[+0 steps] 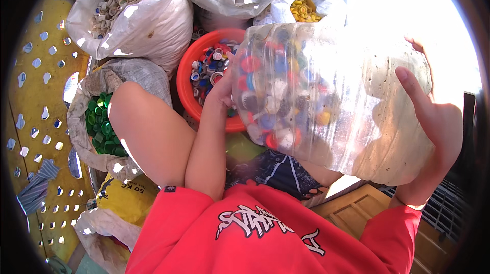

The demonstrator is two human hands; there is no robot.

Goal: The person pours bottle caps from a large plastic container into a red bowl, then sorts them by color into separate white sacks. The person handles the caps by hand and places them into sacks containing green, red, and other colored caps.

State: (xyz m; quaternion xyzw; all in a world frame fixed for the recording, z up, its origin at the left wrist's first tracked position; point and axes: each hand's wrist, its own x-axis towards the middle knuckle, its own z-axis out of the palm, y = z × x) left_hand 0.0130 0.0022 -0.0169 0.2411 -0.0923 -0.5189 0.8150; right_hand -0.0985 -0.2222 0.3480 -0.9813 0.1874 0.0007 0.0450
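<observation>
Both hands hold a large clear ribbed plastic container on its side. Mixed bottle caps in red, blue, white and yellow gather towards its left half, seen through the wall. My left hand is at its left end, the fingers partly hidden behind the plastic. My right hand grips the right end, thumb on the near side. Below and left of the container stands a round orange-red plastic basin with loose mixed caps in it. The container covers the basin's right part.
At upper left a white woven sack holds whitish caps. Another sack holds green caps beside my left knee. Yellow caps fill a sack at the back. A yellow perforated panel borders the left; a wooden panel lies lower right.
</observation>
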